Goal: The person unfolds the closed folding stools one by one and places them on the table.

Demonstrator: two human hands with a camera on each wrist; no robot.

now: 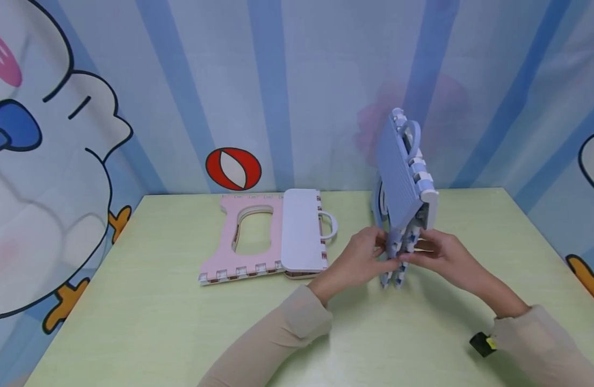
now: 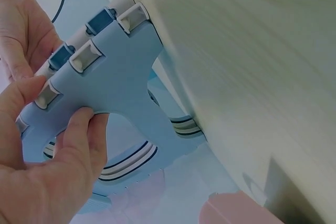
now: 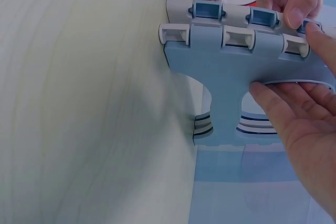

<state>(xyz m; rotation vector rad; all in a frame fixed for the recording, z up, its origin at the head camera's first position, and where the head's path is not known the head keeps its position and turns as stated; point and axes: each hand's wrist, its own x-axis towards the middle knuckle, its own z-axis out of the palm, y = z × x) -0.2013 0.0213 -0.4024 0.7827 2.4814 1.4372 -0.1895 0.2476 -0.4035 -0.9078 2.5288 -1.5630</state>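
A light-blue folding stool [image 1: 397, 177], partly folded, stands upright on the table with its ribbed top panel raised and its carrying loop at the upper edge. My left hand [image 1: 357, 258] grips its left leg panel, with fingers through the cutout and the thumb on the hinged edge. The right hand [image 1: 447, 260] holds the other leg panel in the same way. Both thumbs are close together at the hinge row. The left wrist view shows the blue leg panel [image 2: 123, 51] with its white hinge sockets. In the right wrist view its foot [image 3: 181, 59] stands by the tabletop.
To the left, a pink folding stool [image 1: 215, 260] with a white top panel [image 1: 302, 231] and a loop handle lies flat on the pale green table [image 1: 147, 322]. A printed cloth backdrop [image 1: 316, 97] rises behind the table. A small black object [image 1: 482, 344] is beside the right sleeve.
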